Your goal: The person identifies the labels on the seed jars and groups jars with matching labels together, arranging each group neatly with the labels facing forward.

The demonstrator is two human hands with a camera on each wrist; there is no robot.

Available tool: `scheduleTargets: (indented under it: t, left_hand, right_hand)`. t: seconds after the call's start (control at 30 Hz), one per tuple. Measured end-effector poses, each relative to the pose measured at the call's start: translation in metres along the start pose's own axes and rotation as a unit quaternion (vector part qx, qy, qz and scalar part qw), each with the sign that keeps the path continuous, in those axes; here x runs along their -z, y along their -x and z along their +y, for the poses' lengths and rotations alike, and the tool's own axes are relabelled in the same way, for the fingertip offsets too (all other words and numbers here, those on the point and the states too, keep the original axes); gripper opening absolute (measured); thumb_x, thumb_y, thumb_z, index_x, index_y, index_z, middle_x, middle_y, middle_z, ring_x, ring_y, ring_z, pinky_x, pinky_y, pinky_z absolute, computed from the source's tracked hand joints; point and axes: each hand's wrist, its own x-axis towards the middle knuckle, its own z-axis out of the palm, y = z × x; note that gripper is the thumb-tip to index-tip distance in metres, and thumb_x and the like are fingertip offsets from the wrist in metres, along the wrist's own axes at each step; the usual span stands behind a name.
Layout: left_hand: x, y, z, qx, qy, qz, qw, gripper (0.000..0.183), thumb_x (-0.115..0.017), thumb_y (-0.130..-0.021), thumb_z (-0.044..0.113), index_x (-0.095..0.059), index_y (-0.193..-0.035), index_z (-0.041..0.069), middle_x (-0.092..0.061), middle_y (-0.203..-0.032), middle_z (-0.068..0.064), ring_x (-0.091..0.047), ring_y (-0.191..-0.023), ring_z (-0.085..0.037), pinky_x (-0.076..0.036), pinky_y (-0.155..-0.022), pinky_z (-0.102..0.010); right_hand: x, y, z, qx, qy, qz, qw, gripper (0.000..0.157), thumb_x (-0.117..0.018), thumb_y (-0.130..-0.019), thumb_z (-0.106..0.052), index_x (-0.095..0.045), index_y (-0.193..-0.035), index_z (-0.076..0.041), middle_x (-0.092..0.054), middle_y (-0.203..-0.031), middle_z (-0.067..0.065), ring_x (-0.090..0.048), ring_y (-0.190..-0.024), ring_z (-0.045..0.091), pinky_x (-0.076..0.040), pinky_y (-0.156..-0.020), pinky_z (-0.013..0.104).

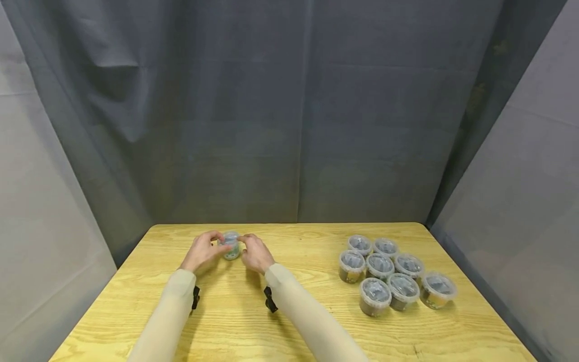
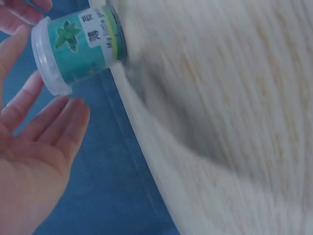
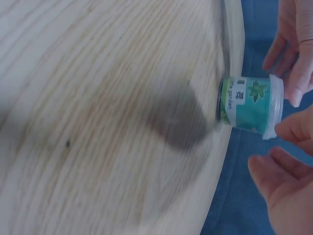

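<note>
A small plastic cup (image 1: 232,246) stands upright near the table's far edge, between the two hands. Its teal label (image 2: 80,41) bears a green leaf picture, Chinese characters and "My little garden", and a translucent lid (image 3: 275,106) covers the top. My left hand (image 1: 207,250) holds the cup at the lid, thumb on the near side and index finger at the rim, while its other fingers stay extended in the left wrist view. From the right, my right hand (image 1: 257,253) touches the lid's edge with an outstretched index finger; its thumb is off the cup.
Several similar lidded cups (image 1: 380,265) stand grouped on the right part of the wooden table (image 1: 289,332). A dark grey curtain (image 1: 298,110) hangs behind the table, with pale panels (image 1: 520,201) on both sides. Black straps (image 1: 270,300) circle both wrists.
</note>
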Motion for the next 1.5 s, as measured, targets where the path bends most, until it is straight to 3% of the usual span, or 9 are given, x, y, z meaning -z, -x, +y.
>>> scheduleTargets:
  t: [0.17,0.3,0.57,0.7,0.83,1.0,1.17,1.37,1.5]
  left_hand:
    - [-0.001,0.000,0.012,-0.003,-0.001,0.033,0.9994,0.048,-0.072,-0.088,0.040,-0.065,-0.121,0.004,-0.065,-0.126,-0.017,-0.060,-0.112,-0.036,-0.049,-0.093,-0.052]
    - [-0.006,0.003,0.026,-0.022,0.005,0.054,0.9983,0.045,-0.068,-0.093,0.033,-0.064,-0.124,0.002,-0.064,-0.128,-0.019,-0.057,-0.121,-0.040,-0.047,-0.100,-0.057]
    - [-0.029,0.008,0.047,-0.088,-0.033,0.084,0.9921,0.031,-0.068,-0.094,0.023,-0.069,-0.117,0.003,-0.069,-0.119,-0.017,-0.065,-0.110,-0.036,-0.054,-0.092,-0.052]
    - [-0.042,0.013,0.057,-0.109,-0.049,0.094,0.9883,0.028,-0.070,-0.091,0.020,-0.070,-0.114,0.003,-0.070,-0.117,-0.016,-0.064,-0.111,-0.036,-0.051,-0.097,-0.053]
    - [-0.057,0.019,0.070,-0.124,-0.050,0.090,0.9870,0.029,-0.071,-0.090,0.018,-0.070,-0.113,0.002,-0.071,-0.115,-0.016,-0.068,-0.101,-0.033,-0.053,-0.095,-0.050]
    - [-0.071,0.021,0.089,-0.146,-0.038,0.079,0.9853,0.027,-0.070,-0.091,0.019,-0.070,-0.114,0.004,-0.071,-0.114,-0.014,-0.067,-0.106,-0.031,-0.057,-0.089,-0.045]
    - [-0.085,0.022,0.104,-0.167,-0.038,0.067,0.9829,0.024,-0.071,-0.091,0.019,-0.071,-0.111,0.007,-0.073,-0.109,-0.012,-0.069,-0.100,-0.028,-0.058,-0.083,-0.043]
    - [-0.098,0.021,0.118,-0.191,-0.037,0.057,0.9792,0.019,-0.070,-0.091,0.019,-0.073,-0.108,0.009,-0.074,-0.103,-0.007,-0.070,-0.092,-0.021,-0.059,-0.077,-0.037]
    - [-0.106,0.022,0.128,-0.203,-0.020,0.027,0.9786,0.018,-0.068,-0.093,0.017,-0.072,-0.108,0.009,-0.075,-0.102,-0.007,-0.070,-0.088,-0.017,-0.059,-0.075,-0.032]
  right_hand:
    - [0.006,0.005,0.012,-0.002,0.019,0.029,0.999,0.041,-0.051,-0.097,-0.007,-0.057,-0.137,-0.010,-0.052,-0.143,0.011,-0.052,-0.129,0.029,-0.049,-0.103,0.045]
    - [0.017,0.013,0.022,-0.002,0.035,0.044,0.998,0.038,-0.051,-0.098,-0.010,-0.060,-0.134,-0.009,-0.055,-0.140,0.010,-0.054,-0.128,0.028,-0.051,-0.100,0.044]
    - [0.041,0.029,0.040,-0.014,0.035,0.058,0.998,0.033,-0.054,-0.098,-0.011,-0.063,-0.130,-0.008,-0.059,-0.135,0.010,-0.056,-0.125,0.029,-0.051,-0.100,0.046]
    - [0.050,0.040,0.048,-0.014,0.035,0.063,0.997,0.033,-0.056,-0.097,-0.010,-0.064,-0.128,-0.006,-0.061,-0.133,0.011,-0.057,-0.124,0.030,-0.051,-0.099,0.047]
    - [0.060,0.052,0.054,-0.004,0.039,0.078,0.996,0.031,-0.058,-0.095,-0.008,-0.066,-0.125,-0.005,-0.064,-0.129,0.012,-0.060,-0.120,0.030,-0.054,-0.096,0.047]
    - [0.076,0.064,0.058,0.015,0.047,0.116,0.992,0.028,-0.060,-0.095,-0.008,-0.068,-0.121,-0.006,-0.068,-0.122,0.011,-0.065,-0.110,0.029,-0.056,-0.089,0.046]
    - [0.092,0.078,0.062,0.021,0.050,0.127,0.990,0.025,-0.061,-0.094,-0.008,-0.070,-0.117,-0.005,-0.070,-0.117,0.013,-0.067,-0.106,0.029,-0.056,-0.087,0.046]
    - [0.111,0.095,0.069,0.000,0.037,0.134,0.990,0.021,-0.065,-0.093,-0.008,-0.072,-0.112,-0.004,-0.071,-0.113,0.013,-0.067,-0.104,0.032,-0.056,-0.087,0.047]
    - [0.124,0.108,0.074,-0.017,0.018,0.154,0.988,0.020,-0.066,-0.092,-0.008,-0.073,-0.110,-0.006,-0.072,-0.111,0.012,-0.068,-0.102,0.029,-0.058,-0.086,0.044]
